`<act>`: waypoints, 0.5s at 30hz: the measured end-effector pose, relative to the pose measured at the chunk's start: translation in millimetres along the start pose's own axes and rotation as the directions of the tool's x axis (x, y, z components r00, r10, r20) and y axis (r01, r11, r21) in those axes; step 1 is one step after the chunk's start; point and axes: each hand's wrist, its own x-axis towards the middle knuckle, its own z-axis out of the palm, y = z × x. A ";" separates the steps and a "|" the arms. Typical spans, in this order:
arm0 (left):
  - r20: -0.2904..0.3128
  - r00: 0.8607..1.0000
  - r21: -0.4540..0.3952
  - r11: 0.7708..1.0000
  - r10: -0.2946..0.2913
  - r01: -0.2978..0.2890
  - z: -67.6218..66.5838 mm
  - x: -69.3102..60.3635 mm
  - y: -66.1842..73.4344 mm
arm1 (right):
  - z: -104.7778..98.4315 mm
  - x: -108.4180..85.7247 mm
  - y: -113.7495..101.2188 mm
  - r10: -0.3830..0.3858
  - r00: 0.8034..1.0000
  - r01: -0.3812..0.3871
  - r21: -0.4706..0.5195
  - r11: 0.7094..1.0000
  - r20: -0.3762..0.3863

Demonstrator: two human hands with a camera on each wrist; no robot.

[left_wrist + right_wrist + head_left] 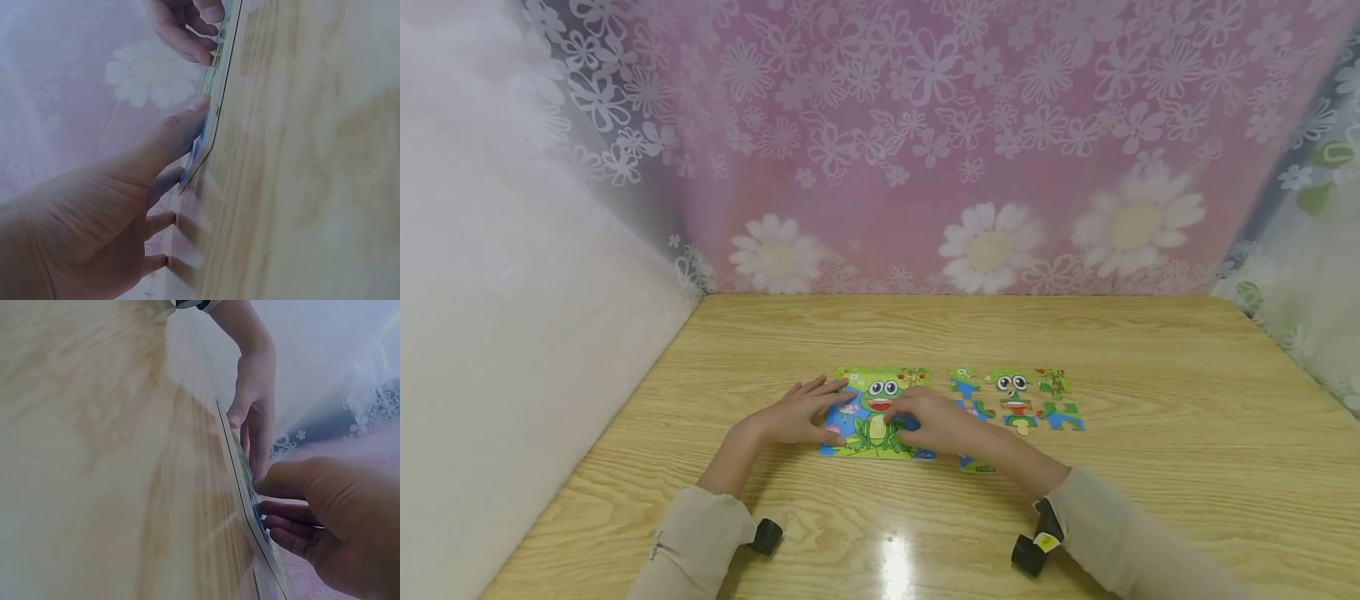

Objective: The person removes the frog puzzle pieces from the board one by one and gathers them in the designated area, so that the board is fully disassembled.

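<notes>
A frog picture board (868, 451) lies flat on the table; its green frog shows between the hands. My left hand (796, 415) rests at its left edge. In the left wrist view, the left thumb (187, 122) lies on the board's near corner and two fingertips touch the table. My right hand (943, 421) reaches over the board's right side. In the right wrist view, its bent fingers (290, 528) and thumb touch the board's surface, with no piece visible between them. Right of the board lie several loose jigsaw pieces, including frog eyes (1011, 382) and a tree (1052, 382).
The wooden table (1187, 467) extends around the board. A jigsaw piece (977, 465) lies partly under the right forearm. Dark wrist devices (1028, 556) sit by both cuffs. A flowered pink curtain (880, 167) hangs behind the table, and a white sheet (535, 292) at left.
</notes>
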 end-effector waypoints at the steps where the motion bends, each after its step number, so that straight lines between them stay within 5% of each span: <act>1: 0.002 1.000 0.000 1.000 -0.001 0.001 0.0 0.1 -0.1 | 0.5 0.8 -0.8 0.006 1.000 -0.006 -0.001 1.000 0.008; 15: 0.001 1.000 -0.007 1.000 0.007 -0.007 0.0 -0.1 0.2 | 1.9 2.9 -5.8 0.023 0.999 -0.024 0.040 0.999 0.026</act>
